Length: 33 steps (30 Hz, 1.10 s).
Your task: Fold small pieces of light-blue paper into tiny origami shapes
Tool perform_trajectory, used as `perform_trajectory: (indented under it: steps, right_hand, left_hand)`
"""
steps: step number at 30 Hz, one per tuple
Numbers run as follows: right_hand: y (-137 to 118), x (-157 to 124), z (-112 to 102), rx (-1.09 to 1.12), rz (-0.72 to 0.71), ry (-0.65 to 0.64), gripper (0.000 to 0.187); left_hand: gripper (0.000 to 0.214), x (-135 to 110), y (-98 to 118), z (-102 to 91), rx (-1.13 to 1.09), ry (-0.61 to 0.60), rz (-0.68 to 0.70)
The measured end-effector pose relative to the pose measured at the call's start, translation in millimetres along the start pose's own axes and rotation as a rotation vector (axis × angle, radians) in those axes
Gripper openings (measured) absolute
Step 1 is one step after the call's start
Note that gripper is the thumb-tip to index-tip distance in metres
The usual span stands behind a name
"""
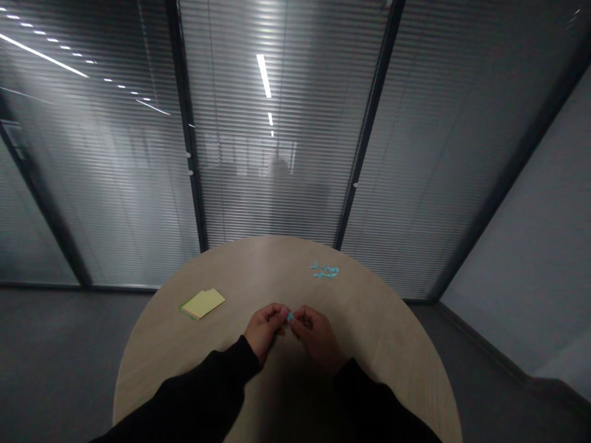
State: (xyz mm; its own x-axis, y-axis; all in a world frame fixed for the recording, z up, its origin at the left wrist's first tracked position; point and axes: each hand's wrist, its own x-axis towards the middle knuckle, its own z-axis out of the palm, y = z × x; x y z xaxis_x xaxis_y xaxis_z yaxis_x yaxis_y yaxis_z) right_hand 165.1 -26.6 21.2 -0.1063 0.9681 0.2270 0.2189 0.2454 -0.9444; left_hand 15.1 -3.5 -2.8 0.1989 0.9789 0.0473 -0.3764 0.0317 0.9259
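Observation:
Between my two hands, just above the table's middle, is a small light-blue piece that looks like paper; most of it is hidden by my fingertips. My left hand pinches it from the left, thumb against fingers. From the right, the thumb and fingers of my right hand close on its other side. Farther back to the right lie several small light-blue scraps, loosely grouped and too small to make out in shape. A stack of yellow paper sheets, with green and orange edges showing below, rests left of my hands.
The round wooden table has a curved edge on the left, far and right sides. Behind it stands a glass partition with blinds and dark frames. A pale wall rises on the right, above a grey floor.

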Motion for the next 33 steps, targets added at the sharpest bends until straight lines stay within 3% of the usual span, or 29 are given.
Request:
perform_trajectory:
  steps: [9,14,18,25,28,33]
  right_hand:
    - [6,2,-7,0.212,0.014,0.064,0.029]
    - [6,0,-6,0.062,-0.029,0.073,0.029]
    - [7,-1,-6,0.017,-0.074,0.083,0.028]
    - [4,-1,-7,0.071,-0.112,0.015,0.028]
    - [5,-2,-6,0.057,-0.117,0.034,0.029]
    - [5,-3,-5,0.092,-0.121,0.052,0.029]
  left_hand:
    - [0.039,-3,6,4.6,0.028,-0.036,-0.077]
    - [0.045,-3,11,5.0,0.127,-0.031,0.039]
    - [0.037,-3,13,1.9,0.295,-0.018,0.102]
    - [0.045,-3,1,1.2,-0.010,-0.030,-0.053]
    - [0.045,-5,1,2.6,0.009,-0.023,-0.055]
    - [0.040,-6,5,3.1,0.141,0.044,0.055]
